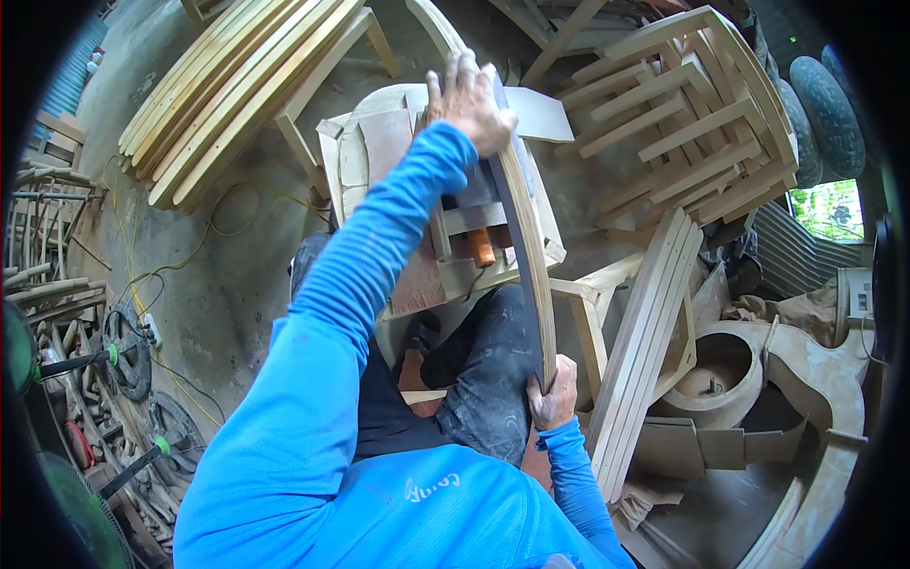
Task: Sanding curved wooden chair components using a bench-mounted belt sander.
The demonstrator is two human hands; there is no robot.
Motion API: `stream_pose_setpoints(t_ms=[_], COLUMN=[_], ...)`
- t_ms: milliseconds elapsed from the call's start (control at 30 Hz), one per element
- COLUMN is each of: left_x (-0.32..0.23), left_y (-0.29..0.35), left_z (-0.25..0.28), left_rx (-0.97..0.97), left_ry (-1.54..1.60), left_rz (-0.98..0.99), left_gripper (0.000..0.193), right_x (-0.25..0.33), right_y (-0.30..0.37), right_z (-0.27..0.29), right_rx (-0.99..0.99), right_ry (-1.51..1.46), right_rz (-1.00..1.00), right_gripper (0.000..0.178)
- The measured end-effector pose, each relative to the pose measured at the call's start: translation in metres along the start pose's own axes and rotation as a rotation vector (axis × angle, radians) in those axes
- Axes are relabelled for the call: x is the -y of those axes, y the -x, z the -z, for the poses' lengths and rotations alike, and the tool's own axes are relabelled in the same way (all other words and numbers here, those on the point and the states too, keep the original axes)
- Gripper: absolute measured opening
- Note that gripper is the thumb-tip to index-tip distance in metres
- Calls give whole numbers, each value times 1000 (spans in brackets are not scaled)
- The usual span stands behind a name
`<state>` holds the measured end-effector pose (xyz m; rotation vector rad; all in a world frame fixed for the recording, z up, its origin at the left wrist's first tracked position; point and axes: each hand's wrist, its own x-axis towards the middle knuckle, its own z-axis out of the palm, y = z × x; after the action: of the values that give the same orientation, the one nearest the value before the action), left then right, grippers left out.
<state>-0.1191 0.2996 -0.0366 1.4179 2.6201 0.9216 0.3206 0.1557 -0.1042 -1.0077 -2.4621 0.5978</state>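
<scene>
A long curved wooden slat (524,213) runs from the top middle of the view down to my lap, its inner side dark grey. My left hand (469,106) is closed over its upper part, fingers lying across the wood. Near my right thigh, my right hand (555,394) grips the slat's lower end with the thumb on top. Beneath the slat stands a small wooden workbench (417,275) with pale boards on it. An orange cylindrical handle (482,248) sticks out there beside the slat; the rest of that tool is hidden.
Curved slats (237,90) lie stacked on a wooden stand at the upper left. Straight slats (645,351) rest on a wooden trestle (592,322) to my right. A pile of wooden frames (692,123) stands behind. Yellow cord (190,258) crosses the floor at left.
</scene>
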Motion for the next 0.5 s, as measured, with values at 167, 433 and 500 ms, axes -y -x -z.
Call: stream_pose_setpoints(t_ms=[167, 433, 500], left_x=[43, 81, 117], left_y=[-71, -156, -200], left_z=[-1, 4, -19], left_rx=[-4, 193, 233], left_ry=[5, 138, -324], left_rz=[37, 111, -245], left_gripper=[81, 80, 43], right_x=[29, 66, 73], right_y=[-50, -143, -168], right_z=[-9, -19, -23], right_rx=[-45, -42, -33], right_ry=[61, 247, 293], right_rz=[32, 41, 65], right_gripper=[65, 58, 59])
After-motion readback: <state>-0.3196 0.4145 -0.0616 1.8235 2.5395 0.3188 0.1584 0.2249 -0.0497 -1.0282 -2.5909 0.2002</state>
